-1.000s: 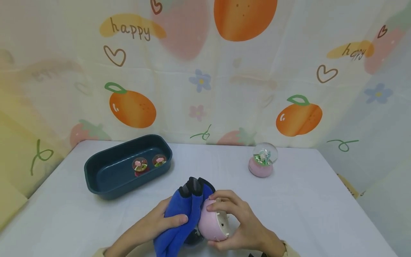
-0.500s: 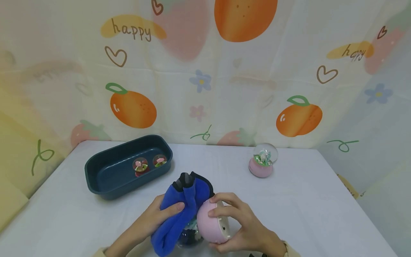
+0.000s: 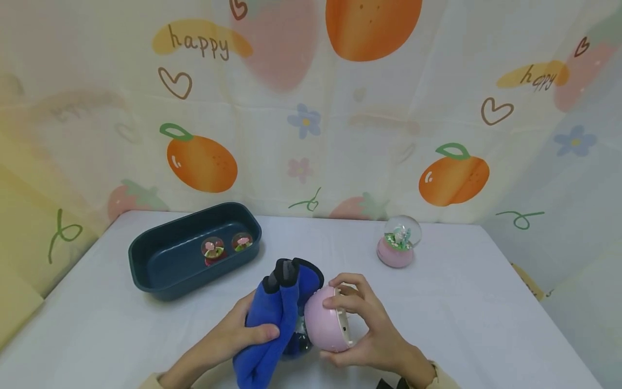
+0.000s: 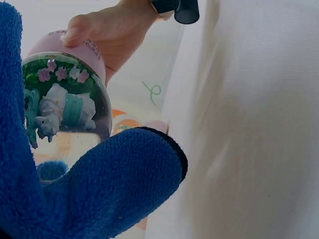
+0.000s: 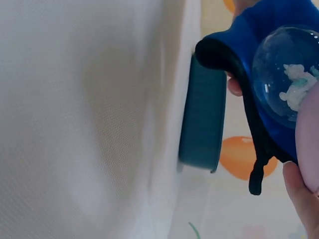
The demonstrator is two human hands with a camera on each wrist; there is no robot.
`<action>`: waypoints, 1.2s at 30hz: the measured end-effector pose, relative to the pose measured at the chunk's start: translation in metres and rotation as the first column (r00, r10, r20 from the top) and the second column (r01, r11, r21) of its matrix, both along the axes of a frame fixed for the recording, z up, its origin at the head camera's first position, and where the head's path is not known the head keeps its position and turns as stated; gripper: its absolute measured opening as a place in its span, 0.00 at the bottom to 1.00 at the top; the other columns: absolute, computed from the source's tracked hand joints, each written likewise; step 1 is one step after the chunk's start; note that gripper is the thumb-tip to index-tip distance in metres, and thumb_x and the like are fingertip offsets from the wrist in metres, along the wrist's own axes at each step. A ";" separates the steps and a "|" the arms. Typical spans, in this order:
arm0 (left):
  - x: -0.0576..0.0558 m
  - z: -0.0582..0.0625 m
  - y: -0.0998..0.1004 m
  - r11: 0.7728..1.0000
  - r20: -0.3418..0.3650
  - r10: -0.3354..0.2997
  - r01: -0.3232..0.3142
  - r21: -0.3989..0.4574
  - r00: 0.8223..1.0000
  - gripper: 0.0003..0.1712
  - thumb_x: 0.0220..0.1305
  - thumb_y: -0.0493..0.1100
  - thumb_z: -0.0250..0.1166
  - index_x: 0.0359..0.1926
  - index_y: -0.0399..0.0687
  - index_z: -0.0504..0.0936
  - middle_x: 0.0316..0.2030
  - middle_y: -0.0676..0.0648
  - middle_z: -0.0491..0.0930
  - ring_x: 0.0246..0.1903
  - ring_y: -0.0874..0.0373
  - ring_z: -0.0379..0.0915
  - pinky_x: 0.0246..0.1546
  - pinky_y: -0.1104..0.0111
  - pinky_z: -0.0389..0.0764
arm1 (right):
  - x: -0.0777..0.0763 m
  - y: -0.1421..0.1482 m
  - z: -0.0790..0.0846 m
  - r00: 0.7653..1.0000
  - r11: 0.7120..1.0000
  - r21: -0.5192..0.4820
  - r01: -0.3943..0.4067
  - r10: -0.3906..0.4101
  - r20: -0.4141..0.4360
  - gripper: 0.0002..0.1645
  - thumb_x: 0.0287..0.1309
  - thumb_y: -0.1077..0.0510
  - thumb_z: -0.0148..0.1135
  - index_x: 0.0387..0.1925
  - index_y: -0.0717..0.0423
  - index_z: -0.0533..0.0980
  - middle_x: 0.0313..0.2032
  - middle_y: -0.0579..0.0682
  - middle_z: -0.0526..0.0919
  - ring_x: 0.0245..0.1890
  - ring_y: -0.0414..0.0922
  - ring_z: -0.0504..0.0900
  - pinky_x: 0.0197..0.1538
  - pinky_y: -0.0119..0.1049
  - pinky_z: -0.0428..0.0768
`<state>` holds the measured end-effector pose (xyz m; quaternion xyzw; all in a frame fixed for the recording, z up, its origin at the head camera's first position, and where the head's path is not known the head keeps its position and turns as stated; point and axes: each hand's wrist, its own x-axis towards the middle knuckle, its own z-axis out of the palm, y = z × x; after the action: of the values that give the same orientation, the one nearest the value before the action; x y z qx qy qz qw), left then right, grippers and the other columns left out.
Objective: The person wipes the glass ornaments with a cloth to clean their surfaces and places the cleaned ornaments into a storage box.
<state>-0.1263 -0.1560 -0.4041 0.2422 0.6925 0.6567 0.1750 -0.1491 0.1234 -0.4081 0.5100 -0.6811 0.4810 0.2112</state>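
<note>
While "happy" [image 3: 199, 42] on bkdrop [image 3: 359, 151] — L fingers [image 3: 264, 333] curled round cloth [image 3: 272, 316], R fingers [image 3: 347, 303] round globe [image 3: 322, 321]

Two small globes [image 3: 213, 248], two larger pink-based globes [image 3: 326, 321], one blue cloth [image 3: 267, 313], one dark teal tray [image 3: 194, 282], one table [image 3: 466, 297].

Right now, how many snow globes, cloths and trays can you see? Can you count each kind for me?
Snow globes: 4 (1 in the right hand, 1 on the table, 2 in the tray)
Cloths: 1 (blue, in the left hand)
Trays: 1
Total: 6
</note>
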 end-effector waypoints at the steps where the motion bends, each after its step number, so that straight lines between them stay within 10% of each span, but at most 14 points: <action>1: 0.001 0.000 0.000 1.000 -0.004 0.011 -0.011 0.004 1.000 0.37 0.66 0.53 0.62 0.65 0.34 0.61 0.53 0.34 0.75 0.50 0.45 0.76 0.48 0.61 0.80 | 0.001 0.000 0.001 1.000 1.000 0.017 0.005 -0.006 0.023 0.49 0.33 0.55 0.85 0.60 0.56 0.70 0.57 0.65 0.68 0.59 0.49 0.72 0.54 0.39 0.82; 10: 0.003 -0.001 0.005 0.990 -0.052 0.139 -0.140 -0.009 0.989 0.32 0.62 0.45 0.67 0.64 0.42 0.66 0.51 0.36 0.79 0.48 0.49 0.80 0.45 0.61 0.82 | 0.006 0.001 0.007 0.916 0.985 0.163 0.064 -0.122 0.383 0.54 0.42 0.55 0.82 0.70 0.51 0.63 0.60 0.54 0.74 0.40 0.40 0.85 0.34 0.33 0.86; 22: 0.010 0.003 0.019 0.947 -0.170 0.253 -0.279 -0.156 0.953 0.42 0.50 0.44 0.77 0.65 0.67 0.68 0.51 0.52 0.82 0.46 0.55 0.79 0.45 0.65 0.79 | 0.009 0.000 0.009 0.807 0.987 0.151 0.054 -0.132 0.576 0.46 0.47 0.59 0.77 0.67 0.43 0.65 0.63 0.52 0.73 0.45 0.43 0.86 0.32 0.37 0.85; 30: 0.010 0.002 0.022 0.938 -0.177 0.215 -0.253 -0.238 0.961 0.37 0.54 0.49 0.76 0.63 0.65 0.69 0.51 0.52 0.82 0.45 0.59 0.79 0.44 0.68 0.80 | 0.011 -0.002 0.002 0.945 0.987 0.151 0.045 -0.091 0.313 0.43 0.42 0.58 0.80 0.62 0.49 0.70 0.58 0.52 0.74 0.54 0.43 0.77 0.33 0.31 0.84; 36: 0.006 -0.001 0.017 0.928 -0.186 0.276 -0.312 -0.205 0.943 0.25 0.60 0.47 0.71 0.57 0.54 0.76 0.46 0.47 0.85 0.42 0.60 0.82 0.41 0.68 0.81 | 0.010 -0.005 0.002 0.992 0.980 0.191 0.052 -0.073 0.103 0.42 0.40 0.53 0.82 0.58 0.50 0.72 0.57 0.54 0.75 0.55 0.48 0.78 0.42 0.30 0.83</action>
<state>-0.1200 -0.1393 -0.4051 0.1632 0.8041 0.5697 0.0475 -0.1389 0.1189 -0.4062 0.4789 -0.7498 0.4347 0.1395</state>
